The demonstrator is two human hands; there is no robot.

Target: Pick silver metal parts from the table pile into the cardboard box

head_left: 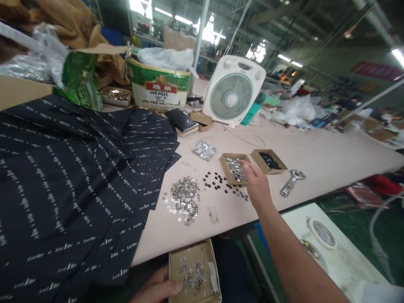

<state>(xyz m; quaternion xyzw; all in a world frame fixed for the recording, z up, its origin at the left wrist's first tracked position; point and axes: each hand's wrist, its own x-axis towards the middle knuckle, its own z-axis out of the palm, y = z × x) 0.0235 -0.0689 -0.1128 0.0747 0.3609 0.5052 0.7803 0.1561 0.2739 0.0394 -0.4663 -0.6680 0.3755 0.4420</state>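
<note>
Now the left hand [159, 287] grips a bottom-middle box [176, 260]; the curled right hand [256, 182] (can't tell if full) likely picks bits [232, 166], needing care.

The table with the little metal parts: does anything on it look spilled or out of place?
Possibly the silver pile: small parts heaped loose on the table, while others sit in a cardboard box. Black pieces also lie scattered beside that box. Spilled or deliberate, I can't tell.

Tube lights [183, 20], green floor [356, 223]
</note>
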